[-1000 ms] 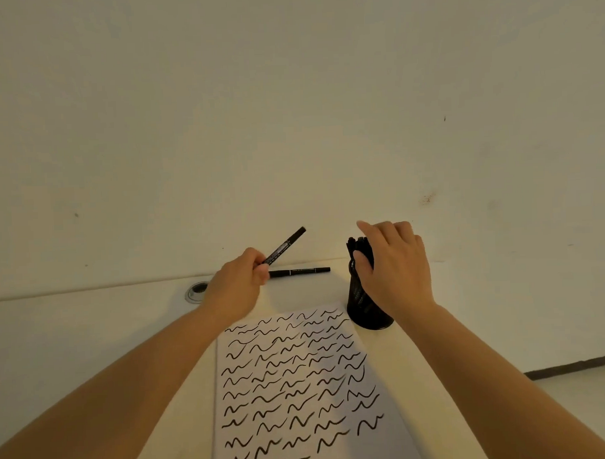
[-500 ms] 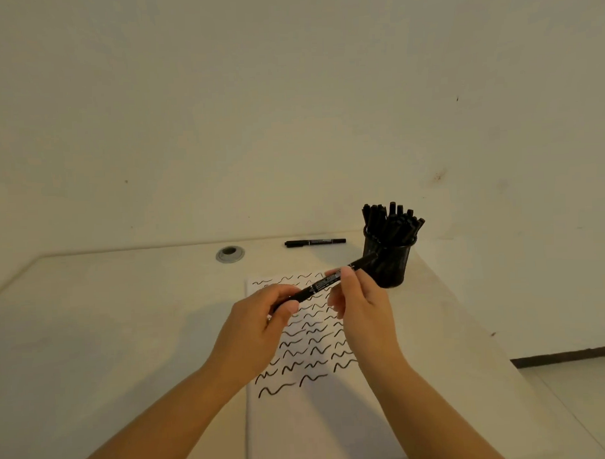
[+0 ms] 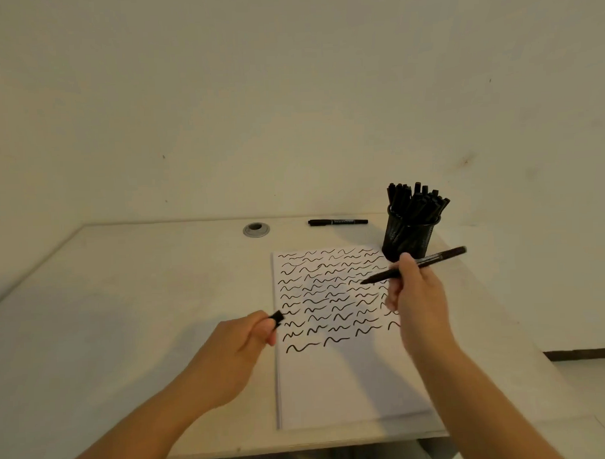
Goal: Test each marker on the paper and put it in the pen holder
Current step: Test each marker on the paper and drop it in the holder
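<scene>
Uncapped black marker [image 3: 415, 265] gripped in right hand [image 3: 418, 294] above scribbled paper [image 3: 344, 375], its cap [image 3: 277, 316] pinched by left hand [image 3: 241, 344], pen holder [image 3: 409, 237] packed with markers near table's [image 3: 125, 304] far right corner, spare marker [image 3: 338, 222] laid along far edge

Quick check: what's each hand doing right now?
Left hand: pinches the marker cap.
Right hand: grips the uncapped marker above the paper.
</scene>
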The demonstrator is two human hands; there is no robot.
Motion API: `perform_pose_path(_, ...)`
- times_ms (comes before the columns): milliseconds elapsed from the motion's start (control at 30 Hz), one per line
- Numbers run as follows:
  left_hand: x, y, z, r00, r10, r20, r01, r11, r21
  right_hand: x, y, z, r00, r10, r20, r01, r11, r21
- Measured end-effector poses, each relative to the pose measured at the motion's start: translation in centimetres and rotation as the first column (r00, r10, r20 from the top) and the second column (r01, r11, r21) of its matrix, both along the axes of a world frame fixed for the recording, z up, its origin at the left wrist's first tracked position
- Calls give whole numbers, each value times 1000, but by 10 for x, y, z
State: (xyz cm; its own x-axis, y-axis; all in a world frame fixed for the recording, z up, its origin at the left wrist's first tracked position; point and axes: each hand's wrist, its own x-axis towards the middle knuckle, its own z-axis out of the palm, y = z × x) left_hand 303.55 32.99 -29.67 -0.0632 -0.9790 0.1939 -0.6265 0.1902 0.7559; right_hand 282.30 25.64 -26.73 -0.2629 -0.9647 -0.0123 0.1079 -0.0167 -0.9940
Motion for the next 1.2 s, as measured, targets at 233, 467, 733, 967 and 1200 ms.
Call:
perform_pose_path(233,-1,-17,-22,996,-70,61,68,997,32,34,42,-42,840,367,-399,-401,916,0)
perform_pose_path(467,0,-20,-33,990,-79,117,81,997,-9,34,43,-53,831,334,-445,-383,923,-22)
perform_pose_path(733,-1,-21,-32,986,-87,143,90,996,-9,34,45,-58,738,349,-578,-463,885,-56)
perform_pose_path(967,1,-21,-32,988,-89,124,89,996,7,27,44,-58,746,250,-617,-372,925,-75)
perform_pose_path(1200,1,-18,-32,995,-19,103,31,992,-118,8,16,-34,988,125,-92,-135,984,-116)
